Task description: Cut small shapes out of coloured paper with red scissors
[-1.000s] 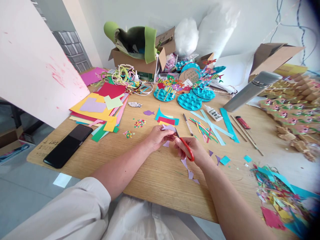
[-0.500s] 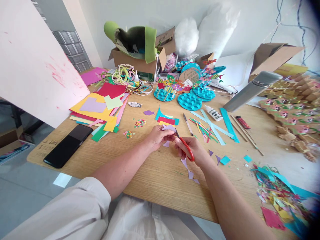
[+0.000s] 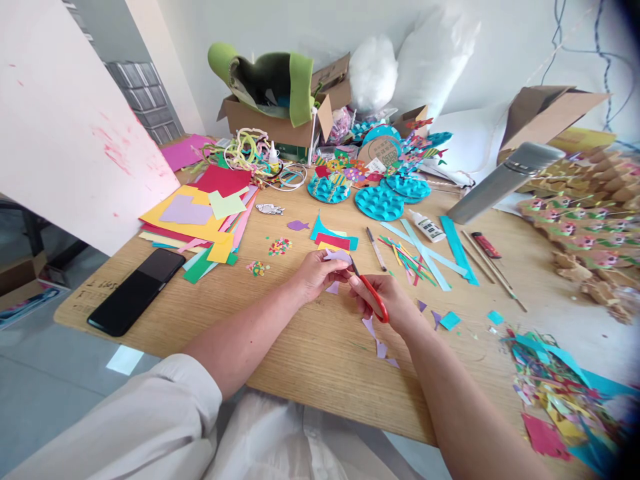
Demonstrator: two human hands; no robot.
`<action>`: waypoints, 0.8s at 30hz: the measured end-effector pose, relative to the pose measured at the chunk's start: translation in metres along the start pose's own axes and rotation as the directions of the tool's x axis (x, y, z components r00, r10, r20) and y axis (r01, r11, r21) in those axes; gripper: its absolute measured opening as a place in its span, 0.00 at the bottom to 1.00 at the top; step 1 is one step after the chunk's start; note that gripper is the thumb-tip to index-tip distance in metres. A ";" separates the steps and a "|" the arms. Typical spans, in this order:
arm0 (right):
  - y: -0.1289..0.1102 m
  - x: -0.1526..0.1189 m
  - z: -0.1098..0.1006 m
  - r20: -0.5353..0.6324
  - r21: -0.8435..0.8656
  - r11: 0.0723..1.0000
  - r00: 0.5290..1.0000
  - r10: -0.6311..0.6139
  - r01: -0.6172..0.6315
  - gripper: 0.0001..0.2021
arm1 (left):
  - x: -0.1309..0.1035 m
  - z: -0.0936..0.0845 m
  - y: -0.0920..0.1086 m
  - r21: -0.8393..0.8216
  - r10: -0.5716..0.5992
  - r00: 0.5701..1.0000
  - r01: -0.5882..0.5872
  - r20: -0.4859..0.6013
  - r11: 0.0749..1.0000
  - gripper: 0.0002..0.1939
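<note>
Between the thumb and fingers of my left hand is a small piece of light purple paper. My right hand is wrapped round red-handled scissors, whose dark blades meet the paper's right edge. Light purple offcuts lie on the table below my hands. Just beyond the left hand are red paper, yellow paper and blue paper. A dark purple paper fish and a silvery fish shape lie farther left.
A phone and stacked coloured paper are on the left. A pen, paper strips, a glue bottle and a grey flask stand or lie right. Paper scraps heap at the lower right. Blue discs sit behind.
</note>
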State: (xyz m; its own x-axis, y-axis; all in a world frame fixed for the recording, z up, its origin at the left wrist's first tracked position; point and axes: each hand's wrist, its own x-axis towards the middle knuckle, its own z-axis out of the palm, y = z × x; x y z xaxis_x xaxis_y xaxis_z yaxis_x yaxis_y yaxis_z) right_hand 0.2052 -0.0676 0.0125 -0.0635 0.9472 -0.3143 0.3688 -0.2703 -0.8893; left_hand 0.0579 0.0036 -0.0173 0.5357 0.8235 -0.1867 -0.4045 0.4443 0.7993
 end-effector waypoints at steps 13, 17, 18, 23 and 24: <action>-0.002 0.000 0.001 -0.012 -0.015 1.000 1.000 0.023 -0.024 0.26 | 0.000 0.000 0.000 -0.007 -0.010 1.000 0.010 -0.002 1.000 0.12; -0.003 0.000 0.001 -0.013 -0.013 1.000 1.000 0.022 -0.022 0.26 | 0.000 0.000 0.001 -0.005 -0.018 1.000 0.018 0.001 1.000 0.12; -0.003 0.000 0.001 -0.014 -0.014 1.000 1.000 0.020 -0.020 0.26 | 0.000 0.000 0.001 -0.005 -0.019 1.000 0.019 0.000 1.000 0.12; -0.003 0.000 0.000 -0.013 -0.010 1.000 1.000 0.008 -0.008 0.26 | 0.000 -0.001 0.001 -0.001 -0.019 1.000 0.019 0.003 1.000 0.12; -0.003 0.000 0.000 -0.014 -0.010 1.000 1.000 0.010 -0.010 0.26 | 0.000 -0.001 0.001 -0.001 -0.018 1.000 0.018 0.006 1.000 0.12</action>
State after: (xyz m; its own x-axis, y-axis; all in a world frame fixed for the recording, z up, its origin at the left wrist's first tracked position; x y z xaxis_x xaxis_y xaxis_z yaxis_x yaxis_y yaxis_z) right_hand 0.2042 -0.0670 0.0157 -0.0469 0.9467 -0.3187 0.3790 -0.2784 -0.8826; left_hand 0.0568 0.0040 -0.0169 0.5475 0.8131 -0.1976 -0.3956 0.4596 0.7951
